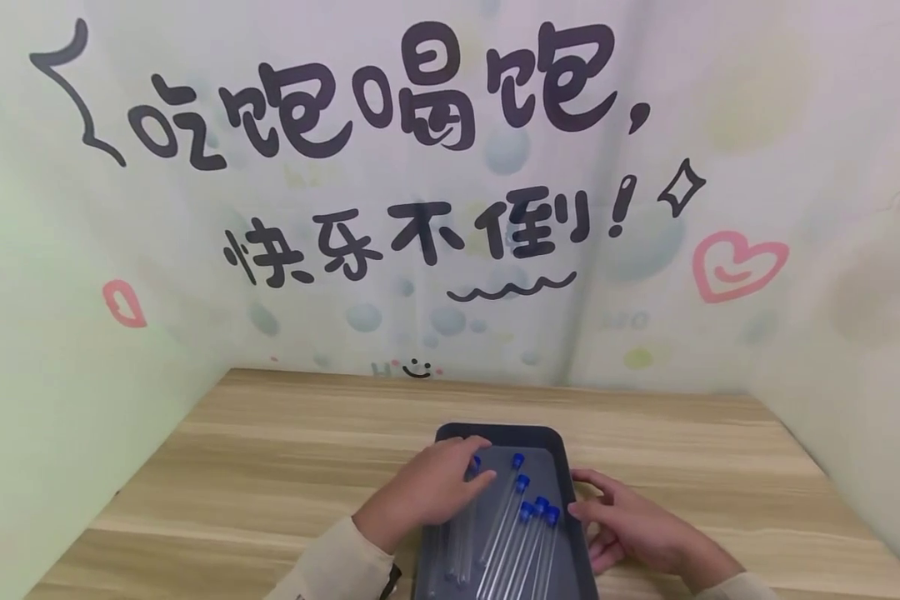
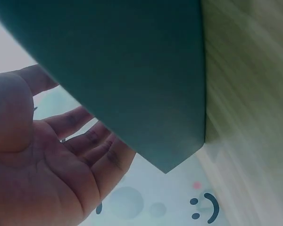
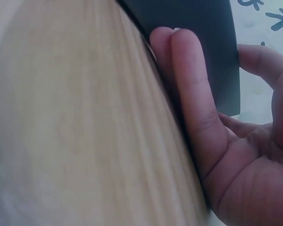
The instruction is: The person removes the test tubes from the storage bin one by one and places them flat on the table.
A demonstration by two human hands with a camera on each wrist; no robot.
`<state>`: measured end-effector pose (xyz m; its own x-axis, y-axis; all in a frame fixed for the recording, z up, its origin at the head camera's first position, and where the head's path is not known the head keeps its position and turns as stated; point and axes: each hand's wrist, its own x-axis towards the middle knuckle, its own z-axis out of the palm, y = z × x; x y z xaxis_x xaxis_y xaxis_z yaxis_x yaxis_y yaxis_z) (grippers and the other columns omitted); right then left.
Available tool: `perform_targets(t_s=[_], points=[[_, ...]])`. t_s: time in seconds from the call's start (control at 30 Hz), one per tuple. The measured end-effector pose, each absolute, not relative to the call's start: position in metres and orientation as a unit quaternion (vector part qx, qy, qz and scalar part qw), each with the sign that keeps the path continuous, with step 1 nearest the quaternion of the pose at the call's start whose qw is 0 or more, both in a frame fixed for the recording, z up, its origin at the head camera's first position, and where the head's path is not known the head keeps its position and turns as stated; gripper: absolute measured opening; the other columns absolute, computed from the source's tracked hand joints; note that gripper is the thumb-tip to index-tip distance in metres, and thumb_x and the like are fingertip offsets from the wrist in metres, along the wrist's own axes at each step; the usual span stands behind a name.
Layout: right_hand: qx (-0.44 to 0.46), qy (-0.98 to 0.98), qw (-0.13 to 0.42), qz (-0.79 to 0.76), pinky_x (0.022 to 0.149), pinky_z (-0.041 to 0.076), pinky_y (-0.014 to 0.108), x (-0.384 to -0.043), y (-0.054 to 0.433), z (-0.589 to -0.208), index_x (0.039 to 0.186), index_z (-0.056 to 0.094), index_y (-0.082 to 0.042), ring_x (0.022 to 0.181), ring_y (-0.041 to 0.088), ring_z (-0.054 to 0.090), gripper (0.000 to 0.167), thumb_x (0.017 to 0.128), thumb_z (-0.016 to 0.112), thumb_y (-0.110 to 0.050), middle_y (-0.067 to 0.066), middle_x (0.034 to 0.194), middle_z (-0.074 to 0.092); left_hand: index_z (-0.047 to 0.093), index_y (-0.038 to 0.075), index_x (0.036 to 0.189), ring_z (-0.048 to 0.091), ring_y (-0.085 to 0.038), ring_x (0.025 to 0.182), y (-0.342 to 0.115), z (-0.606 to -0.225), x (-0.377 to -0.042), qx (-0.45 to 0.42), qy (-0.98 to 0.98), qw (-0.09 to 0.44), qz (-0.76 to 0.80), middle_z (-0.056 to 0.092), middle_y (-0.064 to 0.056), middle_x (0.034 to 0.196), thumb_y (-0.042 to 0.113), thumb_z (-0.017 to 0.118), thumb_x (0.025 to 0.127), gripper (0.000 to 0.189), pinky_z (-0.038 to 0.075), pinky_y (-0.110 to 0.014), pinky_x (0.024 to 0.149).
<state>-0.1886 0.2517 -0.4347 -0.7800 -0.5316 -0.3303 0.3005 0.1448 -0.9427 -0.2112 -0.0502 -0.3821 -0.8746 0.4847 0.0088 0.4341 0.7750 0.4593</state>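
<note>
On a wood-grain tabletop (image 1: 285,467), a dark rectangular tray (image 1: 501,434) lies before a pale wall (image 1: 330,333) with black lettering (image 1: 423,233). Clear tubes (image 1: 506,520) rest inside the tray, their blue caps (image 1: 522,483) toward its far end. The left hand (image 1: 437,485) reaches over the left rim, thumb and forefinger spread apart near one capped tube; whether they touch it cannot be told. The right hand (image 1: 633,525) rests at the tray's right side; in the right wrist view, two nearly straight fingers lie together against the outer wall, the thumb apart at the rim.
</note>
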Motion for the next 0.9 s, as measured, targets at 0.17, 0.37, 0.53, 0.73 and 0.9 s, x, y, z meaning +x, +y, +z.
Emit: perform_targets(t_s=[0.17, 0.37, 0.53, 0.73, 0.9], points=[[-0.087, 0.683, 0.326, -0.648, 0.065, 0.064, 0.037, -0.1876, 0.2561, -0.4331, 0.158, -0.002, -0.005, 0.071, 0.022, 0.074, 0.081, 0.103, 0.054, -0.025, 0.019, 0.109, 0.065, 0.056, 0.016, 0.139, 0.066, -0.013, 0.102, -0.0453, -0.3853, -0.213, 0.249, 0.934, 0.074, 0.245, 0.071, 0.001, 0.113, 0.04, 0.061, 0.099, 0.047, 0.057, -0.034, 0.086], [-0.093, 0.687, 0.322, -0.645, 0.063, 0.063, 0.035, -0.1897, 0.2569, -0.4317, 0.159, -0.002, -0.006, 0.068, 0.02, 0.073, 0.081, 0.103, 0.054, -0.025, 0.017, 0.104, 0.065, 0.059, 0.017, 0.137, 0.065, -0.008, 0.09, -0.0438, -0.3869, -0.2151, 0.255, 0.935, 0.074, 0.236, 0.071, 0.003, 0.105, 0.037, 0.065, 0.097, 0.046, 0.056, -0.029, 0.077], [-0.093, 0.687, 0.323, -0.644, 0.063, 0.064, 0.035, -0.1911, 0.2566, -0.4325, 0.158, -0.002, -0.005, 0.068, 0.019, 0.073, 0.081, 0.103, 0.054, -0.024, 0.017, 0.105, 0.066, 0.059, 0.016, 0.137, 0.065, -0.008, 0.089, -0.0434, -0.3882, -0.2147, 0.262, 0.933, 0.073, 0.236, 0.071, 0.001, 0.106, 0.036, 0.066, 0.096, 0.046, 0.056, -0.028, 0.078], [-0.086, 0.691, 0.318, -0.643, 0.063, 0.063, 0.035, -0.1909, 0.2549, -0.4335, 0.158, -0.001, -0.004, 0.067, 0.018, 0.072, 0.082, 0.102, 0.056, -0.025, 0.017, 0.106, 0.065, 0.058, 0.015, 0.138, 0.064, -0.006, 0.086, -0.0447, -0.3902, -0.2165, 0.261, 0.921, 0.097, 0.271, 0.071, -0.001, 0.108, 0.033, 0.067, 0.096, 0.047, 0.056, -0.026, 0.078], [-0.083, 0.696, 0.312, -0.641, 0.061, 0.063, 0.034, -0.1892, 0.2533, -0.4319, 0.158, -0.001, -0.004, 0.066, 0.017, 0.071, 0.083, 0.102, 0.057, -0.025, 0.017, 0.105, 0.064, 0.056, 0.015, 0.139, 0.065, -0.007, 0.094, -0.0456, -0.3921, -0.2183, 0.269, 0.909, 0.119, 0.295, 0.07, 0.0, 0.11, 0.027, 0.068, 0.096, 0.046, 0.056, -0.027, 0.083]])
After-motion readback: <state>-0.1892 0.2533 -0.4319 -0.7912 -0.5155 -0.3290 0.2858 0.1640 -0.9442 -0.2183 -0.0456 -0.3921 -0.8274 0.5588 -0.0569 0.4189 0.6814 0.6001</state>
